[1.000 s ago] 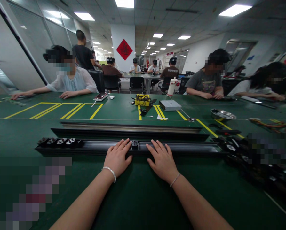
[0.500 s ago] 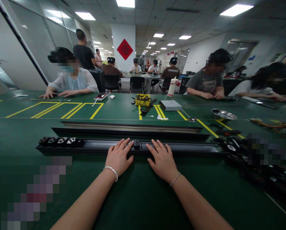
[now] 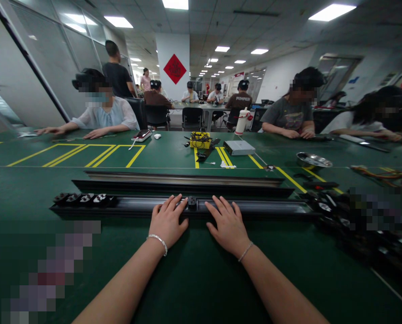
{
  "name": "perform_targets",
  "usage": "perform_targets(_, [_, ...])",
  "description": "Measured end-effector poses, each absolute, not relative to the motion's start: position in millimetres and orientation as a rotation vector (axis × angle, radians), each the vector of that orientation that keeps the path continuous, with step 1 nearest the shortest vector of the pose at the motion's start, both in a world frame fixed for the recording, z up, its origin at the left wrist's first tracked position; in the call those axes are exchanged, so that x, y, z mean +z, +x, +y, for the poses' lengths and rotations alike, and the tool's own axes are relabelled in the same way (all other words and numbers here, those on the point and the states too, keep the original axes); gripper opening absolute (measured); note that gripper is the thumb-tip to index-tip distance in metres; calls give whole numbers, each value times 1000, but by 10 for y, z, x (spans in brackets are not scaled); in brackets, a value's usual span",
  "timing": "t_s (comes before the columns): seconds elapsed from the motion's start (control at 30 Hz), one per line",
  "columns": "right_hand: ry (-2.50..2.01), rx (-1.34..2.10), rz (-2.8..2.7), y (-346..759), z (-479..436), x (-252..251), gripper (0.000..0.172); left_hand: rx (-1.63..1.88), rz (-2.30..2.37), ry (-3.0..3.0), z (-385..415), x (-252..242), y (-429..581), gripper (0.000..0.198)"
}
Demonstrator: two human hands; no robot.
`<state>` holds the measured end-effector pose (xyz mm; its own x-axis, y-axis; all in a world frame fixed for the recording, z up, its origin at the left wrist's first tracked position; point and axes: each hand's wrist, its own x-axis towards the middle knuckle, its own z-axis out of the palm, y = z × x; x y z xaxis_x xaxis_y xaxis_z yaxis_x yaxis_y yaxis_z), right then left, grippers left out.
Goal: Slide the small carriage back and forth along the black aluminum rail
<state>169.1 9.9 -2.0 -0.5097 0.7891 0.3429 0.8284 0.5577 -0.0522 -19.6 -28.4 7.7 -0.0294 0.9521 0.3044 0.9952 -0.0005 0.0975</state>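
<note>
A long black channel rail (image 3: 268,207) lies crosswise in front of me. My left hand (image 3: 167,221) rests open over its near edge, fingers spread, close to the left side of a small black block (image 3: 192,203) that sits in the channel. To the right of that block, my right hand (image 3: 228,225) lies open too, its fingertips over the rail. Neither hand holds anything. Several black parts with pale tops (image 3: 86,199) stand in a row at the rail's left end. Whether the palms touch the table I cannot tell.
Behind the rail lie more long black strips (image 3: 184,185). Many dark parts (image 3: 356,234) are heaped at the right. Farther back are a metal bowl (image 3: 314,159), a grey box (image 3: 239,147) and a yellow holder with cables (image 3: 201,140). People sit across the green table (image 3: 174,155).
My hands and the rail have stayed in place. Across the table at the left, a seated person's hand has moved outward toward the left edge.
</note>
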Motion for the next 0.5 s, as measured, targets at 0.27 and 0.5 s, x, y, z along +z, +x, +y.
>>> perform_targets(0.27, [-1330, -189, -2469, 1691, 96, -17, 50, -482, -2084, -2060, -286, 28, -169, 52])
perform_targets(0.5, [-1323, -187, -2471, 1698, 102, -29, 51, -560, -1901, -2209, -279, -28, -185, 50])
